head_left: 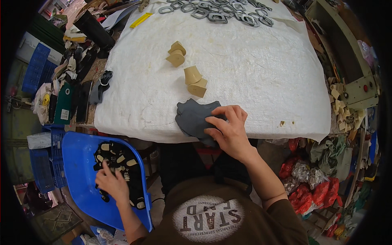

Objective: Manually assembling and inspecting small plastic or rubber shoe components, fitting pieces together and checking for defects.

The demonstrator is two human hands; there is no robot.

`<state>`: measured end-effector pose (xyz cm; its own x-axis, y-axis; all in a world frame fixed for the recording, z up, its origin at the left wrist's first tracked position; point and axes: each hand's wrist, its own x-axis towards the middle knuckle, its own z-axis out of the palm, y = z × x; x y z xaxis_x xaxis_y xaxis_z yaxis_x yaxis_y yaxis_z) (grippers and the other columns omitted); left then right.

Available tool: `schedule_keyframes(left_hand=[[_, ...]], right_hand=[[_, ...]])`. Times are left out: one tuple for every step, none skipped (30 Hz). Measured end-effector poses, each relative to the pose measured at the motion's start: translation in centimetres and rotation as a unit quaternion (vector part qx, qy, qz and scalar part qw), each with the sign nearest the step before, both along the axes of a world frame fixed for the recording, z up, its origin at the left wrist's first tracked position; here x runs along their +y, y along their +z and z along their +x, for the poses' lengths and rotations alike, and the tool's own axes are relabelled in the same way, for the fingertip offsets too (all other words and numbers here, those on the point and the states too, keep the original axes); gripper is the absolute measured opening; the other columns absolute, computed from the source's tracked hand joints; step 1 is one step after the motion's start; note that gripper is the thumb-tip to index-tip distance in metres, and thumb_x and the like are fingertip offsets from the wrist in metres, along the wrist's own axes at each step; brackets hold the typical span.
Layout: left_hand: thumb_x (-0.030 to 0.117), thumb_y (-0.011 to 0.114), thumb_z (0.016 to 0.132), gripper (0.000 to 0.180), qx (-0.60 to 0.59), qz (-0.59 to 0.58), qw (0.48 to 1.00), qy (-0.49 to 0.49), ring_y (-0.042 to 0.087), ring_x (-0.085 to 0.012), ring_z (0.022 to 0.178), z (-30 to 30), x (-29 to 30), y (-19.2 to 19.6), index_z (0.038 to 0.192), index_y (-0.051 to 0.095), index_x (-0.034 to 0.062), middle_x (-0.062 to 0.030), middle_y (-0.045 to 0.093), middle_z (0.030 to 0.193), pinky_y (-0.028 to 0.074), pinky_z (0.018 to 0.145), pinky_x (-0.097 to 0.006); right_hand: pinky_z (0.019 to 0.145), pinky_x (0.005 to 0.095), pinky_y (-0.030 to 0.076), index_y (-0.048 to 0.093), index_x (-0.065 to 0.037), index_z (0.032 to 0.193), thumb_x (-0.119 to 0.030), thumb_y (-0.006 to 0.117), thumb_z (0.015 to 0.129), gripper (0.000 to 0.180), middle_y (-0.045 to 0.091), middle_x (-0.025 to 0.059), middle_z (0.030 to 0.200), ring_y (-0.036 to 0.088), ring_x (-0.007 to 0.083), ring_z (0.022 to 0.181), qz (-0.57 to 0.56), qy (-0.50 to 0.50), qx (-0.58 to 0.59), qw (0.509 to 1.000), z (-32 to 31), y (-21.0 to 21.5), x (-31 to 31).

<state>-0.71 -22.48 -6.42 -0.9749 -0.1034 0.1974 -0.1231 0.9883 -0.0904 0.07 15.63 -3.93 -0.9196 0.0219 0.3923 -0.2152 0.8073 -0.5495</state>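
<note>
A stack of dark grey cut pieces [195,116], apparently leather or cloth, lies at the near edge of the white-covered table and partly overhangs it. My right hand [230,128] grips its right side with bent fingers and thumb. At the lower left, my left hand [112,183] reaches into a blue plastic bin [81,196], its fingers apart over a pile of small black pieces with cream patches [128,163]. I see nothing held in it, though some fingertips are hard to make out. Beyond the grey stack stand tan heel-shaped blocks [192,75] and another tan group [177,54].
Many grey ring-shaped pieces [216,17] lie at the table's far side, with a yellow strip [141,20] to their left. A green metal machine frame [347,53] stands on the right, above red plastic bags [316,196]. Clutter and blue crates [36,67] line the left.
</note>
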Motion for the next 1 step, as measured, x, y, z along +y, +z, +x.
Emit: schedule_keyframes(left_hand=[[0.016, 0.066, 0.075, 0.068, 0.021, -0.049, 0.998, 0.043, 0.040, -0.0325, 0.101, 0.01, -0.57, -0.12, 0.137, 0.038, 0.0111, -0.0152, 0.044, 0.114, 0.032, 0.084, -0.051]], right_hand=[[0.088, 0.0426, 0.027, 0.064, -0.011, 0.097, -0.013, 0.072, 0.070, 0.028, 0.051, 0.0058, 0.105, 0.044, 0.0243, 0.100, 0.003, 0.009, 0.001, 1.000, -0.07, -0.20, 0.01]])
